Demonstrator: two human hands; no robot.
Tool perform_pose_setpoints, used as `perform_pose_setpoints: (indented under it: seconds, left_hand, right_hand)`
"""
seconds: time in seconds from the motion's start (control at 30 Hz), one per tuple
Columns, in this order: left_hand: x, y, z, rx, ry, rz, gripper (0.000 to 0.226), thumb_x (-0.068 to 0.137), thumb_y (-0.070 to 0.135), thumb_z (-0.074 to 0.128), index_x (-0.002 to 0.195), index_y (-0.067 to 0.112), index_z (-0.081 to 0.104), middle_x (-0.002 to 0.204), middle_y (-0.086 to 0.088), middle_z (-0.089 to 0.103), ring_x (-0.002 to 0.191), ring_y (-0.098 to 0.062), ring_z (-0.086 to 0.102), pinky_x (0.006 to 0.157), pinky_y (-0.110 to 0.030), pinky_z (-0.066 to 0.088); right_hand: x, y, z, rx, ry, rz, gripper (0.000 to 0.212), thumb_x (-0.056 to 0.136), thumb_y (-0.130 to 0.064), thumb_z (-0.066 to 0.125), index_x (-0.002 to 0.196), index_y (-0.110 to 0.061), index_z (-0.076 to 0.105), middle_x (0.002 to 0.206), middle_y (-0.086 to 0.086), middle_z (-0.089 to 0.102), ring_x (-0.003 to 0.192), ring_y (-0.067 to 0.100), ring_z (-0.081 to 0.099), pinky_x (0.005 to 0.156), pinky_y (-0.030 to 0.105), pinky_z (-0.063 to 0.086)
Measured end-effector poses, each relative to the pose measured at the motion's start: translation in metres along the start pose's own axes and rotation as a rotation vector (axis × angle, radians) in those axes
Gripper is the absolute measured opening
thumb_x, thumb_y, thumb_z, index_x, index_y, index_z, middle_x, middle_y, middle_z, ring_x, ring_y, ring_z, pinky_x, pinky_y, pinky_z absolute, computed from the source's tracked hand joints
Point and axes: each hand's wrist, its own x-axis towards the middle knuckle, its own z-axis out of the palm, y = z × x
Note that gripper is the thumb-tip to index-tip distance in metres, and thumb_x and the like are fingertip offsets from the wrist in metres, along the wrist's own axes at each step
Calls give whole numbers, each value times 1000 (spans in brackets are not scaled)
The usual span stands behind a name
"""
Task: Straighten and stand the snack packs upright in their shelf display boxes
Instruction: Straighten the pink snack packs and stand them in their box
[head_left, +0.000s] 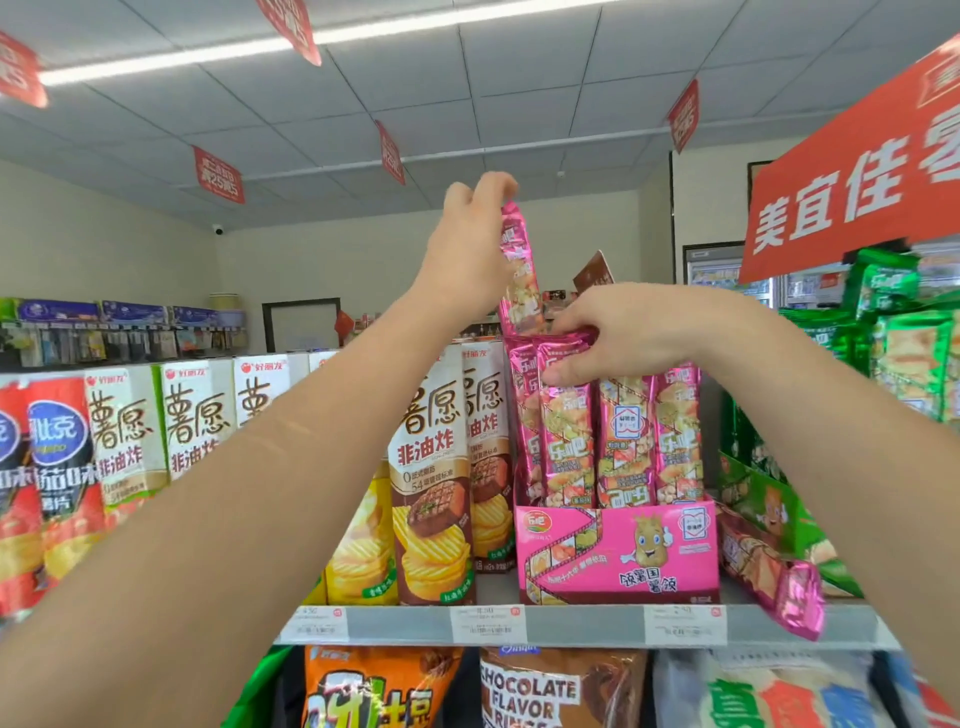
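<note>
Head view: the left hand (470, 244) is up above the shelf, its fingertips (498, 187) curled narrowly over the top seal of a raised pack (519, 270), pinching it there. This pink pack hangs upright from the pinch, right of the palm, and its lower end drops behind the tops of the standing packs (623, 436) in the pink display box (618, 551). The right hand (618, 332) sits on the row's left end: its fingers are bent over the top edges of the front packs and its thumb (558, 375) presses the face of one, so it grips them. The raised pack's lower end is just beside these fingers. The other packs in the box stand upright, shoulder to shoulder. One loose pack (774, 577) lies tilted on the shelf edge (571, 623) just right of the box, its foil end overhanging the price strip. Tall chip cartons (434, 467) stand left of the box and a green display box (753, 493) stands to its right
</note>
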Motion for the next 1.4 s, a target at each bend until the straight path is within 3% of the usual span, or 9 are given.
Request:
perform_pose_setpoints:
  seconds: [0.17, 0.33, 0.5, 0.6, 0.73, 0.9, 1.03, 1.2, 1.4]
  left_hand:
    - [-13, 4, -13, -42, 277, 48, 48, 92, -4, 46, 139, 3, 44, 113, -9, 38, 94, -20, 43, 87, -24, 40]
    - [-49, 17, -28, -163, 558, 230, 38, 96, 1, 43, 132, -7, 51, 106, -10, 41, 91, -2, 33, 84, -11, 36]
    - [-88, 14, -38, -210, 763, 268, 33, 95, -6, 48, 128, -11, 53, 101, -11, 39, 93, 1, 33, 86, -13, 38]
    - [-112, 15, -38, -277, 803, 221, 35, 95, -7, 49, 129, -10, 52, 100, -12, 39, 92, -4, 37, 86, -14, 40]
    - [-133, 15, -38, -389, 850, 144, 36, 96, -4, 49, 131, -10, 50, 101, -2, 37, 95, -14, 45, 84, -27, 48]
    - [-162, 2, -35, -521, 931, 27, 38, 97, 2, 50, 135, -3, 48, 105, -3, 43, 99, -21, 52, 93, -38, 49]
    - [-190, -7, -28, -767, 915, -195, 37, 93, 5, 52, 130, 10, 52, 120, -24, 52, 111, -39, 58, 88, -62, 49]
    - [-212, -10, -25, -1065, 762, -510, 35, 92, -2, 49, 125, 9, 55, 97, 9, 61, 94, -7, 63, 76, -34, 58]
    - [-226, -21, -25, -1070, 360, -619, 16, 93, 36, 60, 100, 24, 67, 101, 5, 69, 92, -12, 69, 62, -29, 59]
  right_hand:
    - [-14, -6, 17, -217, 259, 42, 53, 83, -72, 50, 124, -39, 58, 97, -17, 56, 112, 19, 54, 88, 44, 27]
    - [-18, -12, 41, -276, 508, 106, 55, 83, -69, 52, 120, -29, 61, 114, -7, 59, 115, 19, 48, 92, 44, 29]
    - [-46, -15, 57, 216, 929, 64, 49, 83, -50, 64, 120, -22, 51, 120, -4, 50, 113, 15, 47, 93, 39, 39]
    - [-68, -23, 66, 457, 897, -16, 49, 85, -41, 68, 126, -34, 42, 119, -18, 50, 111, 1, 48, 94, 30, 40]
    - [-79, -28, 80, 353, 865, -38, 47, 92, -34, 61, 136, -36, 43, 128, -16, 54, 117, 8, 49, 102, 52, 39]
    - [-81, -30, 92, 294, 850, -31, 48, 99, -28, 53, 145, -23, 41, 145, -5, 44, 136, 13, 33, 113, 34, 26]
    - [-82, -39, 103, 401, 819, -61, 52, 98, -41, 49, 146, -28, 38, 147, -9, 43, 138, 9, 33, 113, 39, 30]
    - [-92, -39, 113, 914, 708, -105, 27, 86, -49, 64, 113, -42, 64, 108, -16, 66, 101, 7, 64, 90, 43, 55]
    - [-114, -34, 126, 1114, 803, -51, 28, 69, -38, 78, 95, -34, 71, 95, -17, 70, 76, 0, 63, 66, 19, 54]
